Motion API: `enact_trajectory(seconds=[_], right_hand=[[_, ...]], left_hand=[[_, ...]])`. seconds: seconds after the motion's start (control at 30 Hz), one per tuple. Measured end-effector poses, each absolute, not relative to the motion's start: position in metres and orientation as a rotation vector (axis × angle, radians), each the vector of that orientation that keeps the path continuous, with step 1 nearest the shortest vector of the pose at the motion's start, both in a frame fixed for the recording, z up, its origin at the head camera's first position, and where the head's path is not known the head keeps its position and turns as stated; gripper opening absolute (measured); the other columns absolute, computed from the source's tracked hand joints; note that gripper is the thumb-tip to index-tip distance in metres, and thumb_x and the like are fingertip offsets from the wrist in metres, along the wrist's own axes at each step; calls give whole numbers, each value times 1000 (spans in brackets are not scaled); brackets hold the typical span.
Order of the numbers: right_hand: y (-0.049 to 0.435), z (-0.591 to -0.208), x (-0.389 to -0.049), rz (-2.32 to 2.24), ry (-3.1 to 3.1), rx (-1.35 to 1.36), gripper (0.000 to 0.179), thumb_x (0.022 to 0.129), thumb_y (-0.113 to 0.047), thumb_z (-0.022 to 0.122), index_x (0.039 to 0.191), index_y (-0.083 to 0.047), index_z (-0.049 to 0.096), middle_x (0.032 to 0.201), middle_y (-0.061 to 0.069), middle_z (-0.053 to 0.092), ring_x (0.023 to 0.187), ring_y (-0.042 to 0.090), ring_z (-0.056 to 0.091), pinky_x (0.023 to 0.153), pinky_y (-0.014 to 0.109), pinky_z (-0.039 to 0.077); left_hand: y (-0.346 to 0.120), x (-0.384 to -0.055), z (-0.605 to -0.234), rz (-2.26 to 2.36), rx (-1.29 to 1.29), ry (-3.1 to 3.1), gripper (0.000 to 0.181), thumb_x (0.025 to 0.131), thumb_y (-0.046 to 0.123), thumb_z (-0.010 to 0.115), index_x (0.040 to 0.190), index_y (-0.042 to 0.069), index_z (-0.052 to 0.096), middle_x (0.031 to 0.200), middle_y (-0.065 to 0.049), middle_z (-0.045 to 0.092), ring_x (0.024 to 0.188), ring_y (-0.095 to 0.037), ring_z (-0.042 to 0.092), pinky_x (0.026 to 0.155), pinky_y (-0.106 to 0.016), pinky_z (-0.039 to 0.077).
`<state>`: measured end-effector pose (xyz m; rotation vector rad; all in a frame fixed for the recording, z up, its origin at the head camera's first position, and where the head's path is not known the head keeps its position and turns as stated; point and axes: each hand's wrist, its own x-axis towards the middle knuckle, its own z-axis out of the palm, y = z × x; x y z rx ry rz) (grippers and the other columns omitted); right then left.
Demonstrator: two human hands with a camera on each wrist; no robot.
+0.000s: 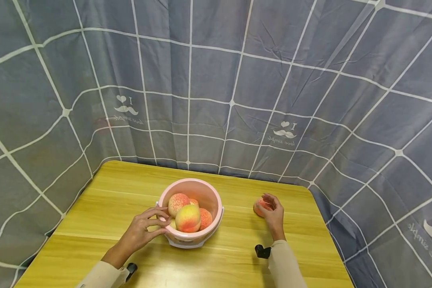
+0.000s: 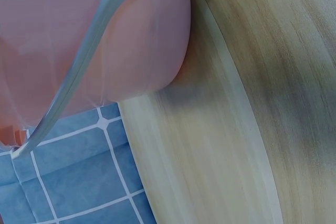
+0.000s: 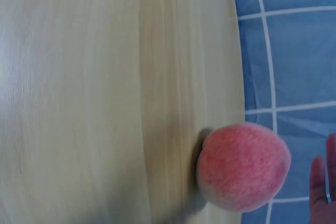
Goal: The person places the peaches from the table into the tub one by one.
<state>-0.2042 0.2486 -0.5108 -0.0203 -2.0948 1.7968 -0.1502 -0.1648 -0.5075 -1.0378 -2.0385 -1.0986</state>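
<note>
A pink bucket (image 1: 216, 190) stands on the table holding several peaches, one of them a yellow-and-red peach (image 1: 188, 218) on top. My left hand (image 1: 144, 230) grips the bucket's near left rim, fingers over the edge. In the left wrist view the bucket's side (image 2: 142, 40) and pale handle (image 2: 79, 74) show, while the hand is out of sight. To the right, a single red peach (image 1: 260, 207) lies on the table. My right hand (image 1: 275, 212) is around it with spread fingers. The right wrist view shows a gap between this peach (image 3: 244, 166) and the fingers (image 3: 317, 184).
The yellow wood-grain table (image 1: 234, 256) has its far edge close to a grey-blue curtain (image 1: 212, 72) with white grid lines. The curtain also hangs along both sides. A black wrist mount (image 1: 263, 251) sits by the right cuff.
</note>
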Motion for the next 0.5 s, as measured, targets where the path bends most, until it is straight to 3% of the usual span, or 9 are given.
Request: enact_trajectory(seconds=[0.23,0.5], right_hand=[[266,-535,-214,1771,-2053,-32,45,80,12,72,122,11,55,120,36,53,111,48,48,96,56,42],[285,-565,-225,1699,-2054,-152,49,80,3,76,125,5,56,123,19,56,118,37,47,102,43,41]], left_hand=[[-165,-149,-507,-1095,-1029,-2047,19,74,20,78,88,7,78,99,-8,66,108,-23,61,113,-21,35],[-166,-148,-507,-1129,-1015,-2116,25,80,29,71,89,7,78,99,-9,67,107,-28,60,113,-21,36]])
